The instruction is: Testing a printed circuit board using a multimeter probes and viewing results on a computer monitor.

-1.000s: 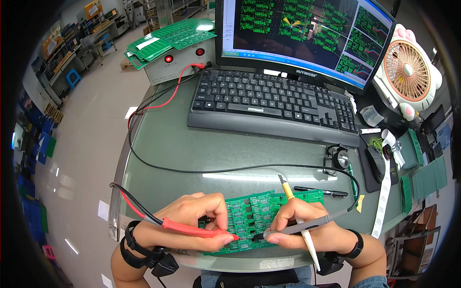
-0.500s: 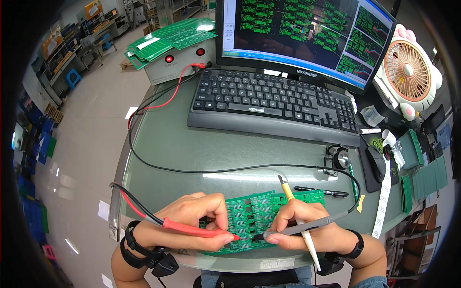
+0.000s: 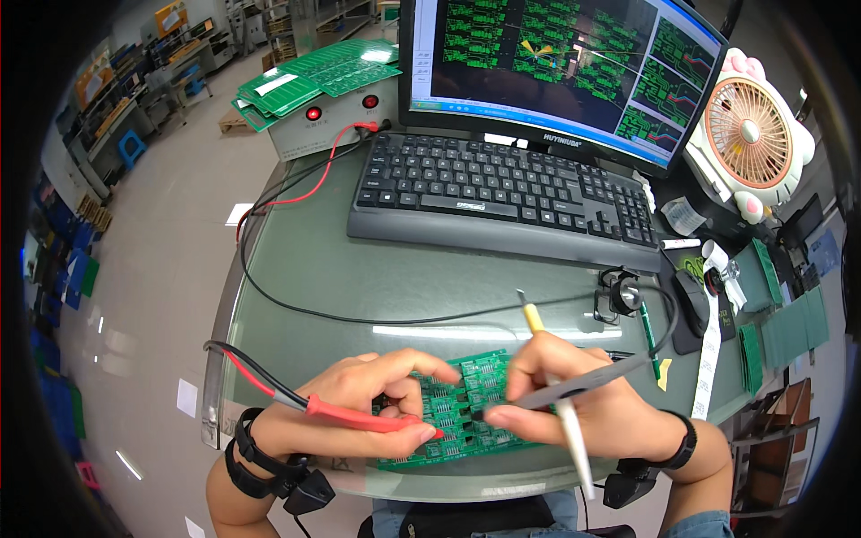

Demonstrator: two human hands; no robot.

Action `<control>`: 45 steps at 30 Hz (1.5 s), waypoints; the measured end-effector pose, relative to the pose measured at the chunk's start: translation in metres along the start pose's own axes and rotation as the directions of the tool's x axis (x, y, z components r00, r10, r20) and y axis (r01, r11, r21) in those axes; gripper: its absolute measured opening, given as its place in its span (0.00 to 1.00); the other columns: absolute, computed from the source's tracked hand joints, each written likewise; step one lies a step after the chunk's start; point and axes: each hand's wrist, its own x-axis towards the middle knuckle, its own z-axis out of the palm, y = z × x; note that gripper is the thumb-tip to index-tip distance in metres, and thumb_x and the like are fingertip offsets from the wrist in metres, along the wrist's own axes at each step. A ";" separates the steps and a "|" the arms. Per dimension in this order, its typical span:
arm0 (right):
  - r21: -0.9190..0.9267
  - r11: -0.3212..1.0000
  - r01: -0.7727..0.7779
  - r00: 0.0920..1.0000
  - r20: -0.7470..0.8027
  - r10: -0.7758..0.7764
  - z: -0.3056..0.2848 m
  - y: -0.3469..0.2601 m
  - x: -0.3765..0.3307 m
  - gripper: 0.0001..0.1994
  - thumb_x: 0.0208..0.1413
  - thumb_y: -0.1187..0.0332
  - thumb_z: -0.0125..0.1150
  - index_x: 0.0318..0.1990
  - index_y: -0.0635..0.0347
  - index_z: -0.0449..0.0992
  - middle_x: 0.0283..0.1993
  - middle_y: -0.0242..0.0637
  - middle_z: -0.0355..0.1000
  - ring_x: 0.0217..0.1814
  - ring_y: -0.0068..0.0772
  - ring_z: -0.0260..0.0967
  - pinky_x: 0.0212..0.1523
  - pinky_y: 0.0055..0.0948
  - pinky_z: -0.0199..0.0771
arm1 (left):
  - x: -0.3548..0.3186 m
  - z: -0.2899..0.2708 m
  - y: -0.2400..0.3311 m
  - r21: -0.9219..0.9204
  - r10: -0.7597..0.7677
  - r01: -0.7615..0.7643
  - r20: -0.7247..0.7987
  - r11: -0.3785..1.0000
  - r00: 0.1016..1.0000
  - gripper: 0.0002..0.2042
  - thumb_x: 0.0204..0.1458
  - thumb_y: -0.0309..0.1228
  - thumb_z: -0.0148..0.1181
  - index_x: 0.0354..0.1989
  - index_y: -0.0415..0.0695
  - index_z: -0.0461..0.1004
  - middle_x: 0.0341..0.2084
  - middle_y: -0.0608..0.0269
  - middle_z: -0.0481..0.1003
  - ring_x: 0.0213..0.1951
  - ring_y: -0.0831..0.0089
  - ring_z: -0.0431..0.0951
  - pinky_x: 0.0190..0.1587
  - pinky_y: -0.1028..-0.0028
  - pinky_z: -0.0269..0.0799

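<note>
A green circuit board panel [image 3: 485, 378] lies on the desk's near edge, partly covered by both hands. My left hand [image 3: 345, 394] holds a red test probe [image 3: 354, 416] between thumb and fingers, its tip at the board's middle. One of its fingers stretches over the board. My right hand [image 3: 610, 408] grips a grey-black test probe [image 3: 583, 384], slightly blurred, its dark tip close to the red one; whether it touches the board I cannot tell. Tucked in the same hand is a craft knife [image 3: 534, 316] with a yellow and white handle, blade pointing away from me.
A black keyboard [image 3: 502, 193] and a monitor [image 3: 538, 63] stand beyond. Green boards [image 3: 314, 73] lie on a box with red lights at the far left. A black cable [image 3: 386, 320] crosses the desk. On the right are a mouse [image 3: 691, 300], a fan [image 3: 749, 130] and a label strip [image 3: 708, 359].
My right hand has shifted slightly up with its probe and knife. A finger of my left hand has stretched out over the board. Yellow marks have appeared on the monitor.
</note>
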 end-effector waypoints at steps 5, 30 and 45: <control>-0.096 0.983 0.159 0.982 0.119 -0.147 0.013 -0.015 0.022 0.14 0.54 0.65 0.61 0.42 0.62 0.65 0.34 0.45 0.71 0.33 0.52 0.72 0.33 0.44 0.70 | -0.004 0.004 -0.013 0.080 0.153 -0.149 -0.039 0.986 0.988 0.10 0.48 0.28 0.57 0.38 0.38 0.71 0.15 0.68 0.68 0.17 0.80 0.65 0.22 0.76 0.60; -0.347 0.890 0.296 0.954 0.056 -0.295 -0.051 0.033 -0.037 0.30 0.46 0.49 0.66 0.51 0.61 0.69 0.51 0.43 0.71 0.46 0.41 0.71 0.51 0.39 0.65 | 0.041 0.003 0.005 -0.260 0.505 -0.435 0.366 0.862 0.782 0.24 0.56 0.39 0.37 0.38 0.32 0.78 0.38 0.47 0.78 0.47 0.53 0.75 0.58 0.63 0.59; 0.073 0.978 0.196 0.980 0.023 -0.198 -0.031 0.035 -0.034 0.11 0.51 0.77 0.62 0.43 0.64 0.74 0.37 0.39 0.73 0.35 0.33 0.72 0.34 0.27 0.72 | 0.044 0.002 -0.008 -0.057 0.371 -0.411 0.554 0.910 0.745 0.16 0.55 0.31 0.44 0.47 0.41 0.75 0.49 0.62 0.75 0.58 0.63 0.69 0.61 0.68 0.54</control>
